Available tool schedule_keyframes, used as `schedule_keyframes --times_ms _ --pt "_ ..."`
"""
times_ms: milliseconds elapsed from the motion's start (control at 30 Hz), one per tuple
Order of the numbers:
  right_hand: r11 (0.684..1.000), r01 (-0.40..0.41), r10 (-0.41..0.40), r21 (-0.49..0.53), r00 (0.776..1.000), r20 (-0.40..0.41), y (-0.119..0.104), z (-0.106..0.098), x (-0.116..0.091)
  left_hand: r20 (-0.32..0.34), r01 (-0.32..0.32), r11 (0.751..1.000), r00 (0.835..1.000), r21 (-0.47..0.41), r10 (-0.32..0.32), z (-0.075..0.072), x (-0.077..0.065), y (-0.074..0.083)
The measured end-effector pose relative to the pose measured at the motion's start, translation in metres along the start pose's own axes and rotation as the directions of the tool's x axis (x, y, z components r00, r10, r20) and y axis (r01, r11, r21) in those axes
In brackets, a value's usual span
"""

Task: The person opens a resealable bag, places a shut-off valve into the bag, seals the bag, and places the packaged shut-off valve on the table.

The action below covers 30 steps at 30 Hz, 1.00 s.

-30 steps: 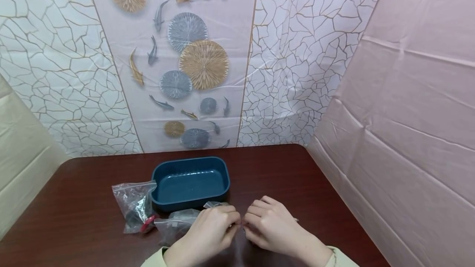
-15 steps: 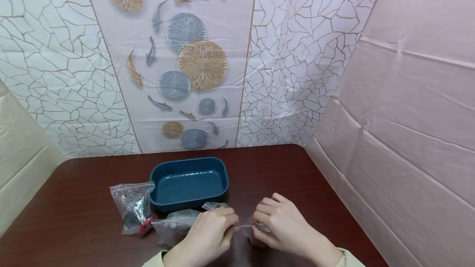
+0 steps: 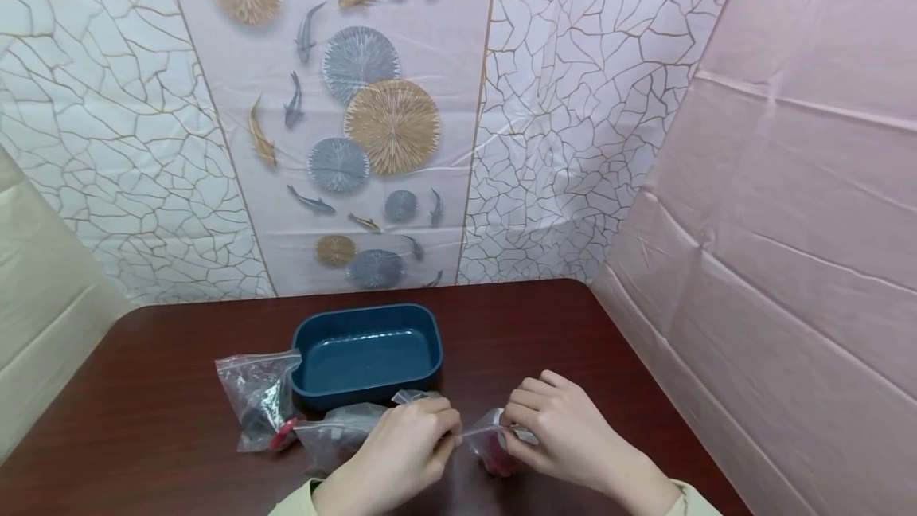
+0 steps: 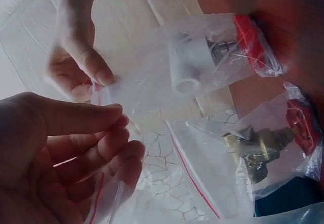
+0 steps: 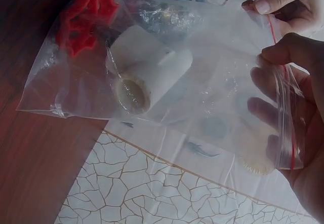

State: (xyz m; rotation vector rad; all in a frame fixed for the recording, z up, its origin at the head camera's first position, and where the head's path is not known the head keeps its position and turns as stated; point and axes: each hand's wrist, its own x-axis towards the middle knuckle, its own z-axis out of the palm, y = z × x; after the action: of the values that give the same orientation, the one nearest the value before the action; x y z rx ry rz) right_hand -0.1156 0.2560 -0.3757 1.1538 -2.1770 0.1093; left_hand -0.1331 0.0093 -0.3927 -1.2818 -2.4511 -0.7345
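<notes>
A clear zip bag [image 5: 212,87] with a red line along its mouth is held up between both hands. Inside lies a white plastic valve [image 5: 157,72] with a red handwheel [image 5: 86,19] at the bag's bottom. My left hand [image 3: 411,440] pinches one end of the mouth between thumb and fingertips. Further right, my right hand [image 3: 555,432] grips the same zip edge, thumb on one side and fingers behind the film. In the left wrist view, a brass valve [image 4: 263,145] with a dark red handwheel [image 4: 304,125] sits in another zip bag close by.
A dark blue rectangular tray [image 3: 365,388] stands behind the hands. Left of it, a zip bag [image 3: 251,377] with a dark item and a red part leans at its side. Another bag [image 3: 337,436] lies before the tray, partly hidden by my left hand. Patterned cloth [image 3: 544,181] hangs behind the table.
My right hand has moved right, away from the left hand along the bag's mouth. More of the bag and its red handwheel now shows between them. The left hand stays nearly in place.
</notes>
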Motion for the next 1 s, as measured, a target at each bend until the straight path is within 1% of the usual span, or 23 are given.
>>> schedule_keyframes --times_ms 100,200,400,600,800,900,1000 --pt "1.000 -0.005 0.005 0.000 1.000 0.010 0.0010 -0.0006 -0.0005 0.041 0.013 1.000 0.999 -0.002 -0.012 0.0000 0.0026 0.0005" --pt "1.000 0.003 -0.003 0.007 1.000 -0.008 0.0015 -0.0004 -0.0001 0.070 0.020 1.000 0.997 -0.007 -0.019 0.0000 0.0043 0.0012" --pt "1.000 0.020 -0.020 0.004 1.000 -0.010 0.0004 0.0012 0.0013 0.061 -0.001 1.000 0.998 -0.005 0.001 0.0022 0.0085 0.0043" --pt "1.000 0.017 -0.017 0.009 1.000 -0.004 0.0000 0.0032 0.0011 0.042 -0.030 0.999 0.999 0.032 0.028 0.0050 0.0093 0.0048" --pt "1.000 0.017 -0.017 0.014 1.000 -0.026 -0.0003 0.0050 0.0004 0.066 -0.003 1.000 0.998 0.004 0.003 0.0040 0.0086 0.0018" --pt "1.000 0.013 -0.012 0.023 0.999 -0.031 -0.0004 0.0059 -0.0013 0.080 0.011 1.000 0.997 0.006 -0.011 0.0040 0.0082 0.0010" --pt "0.999 -0.002 0.003 0.040 1.000 -0.016 0.0001 0.0055 -0.0035 0.090 0.016 1.000 0.996 -0.001 -0.016 0.0047 0.0078 0.0002"
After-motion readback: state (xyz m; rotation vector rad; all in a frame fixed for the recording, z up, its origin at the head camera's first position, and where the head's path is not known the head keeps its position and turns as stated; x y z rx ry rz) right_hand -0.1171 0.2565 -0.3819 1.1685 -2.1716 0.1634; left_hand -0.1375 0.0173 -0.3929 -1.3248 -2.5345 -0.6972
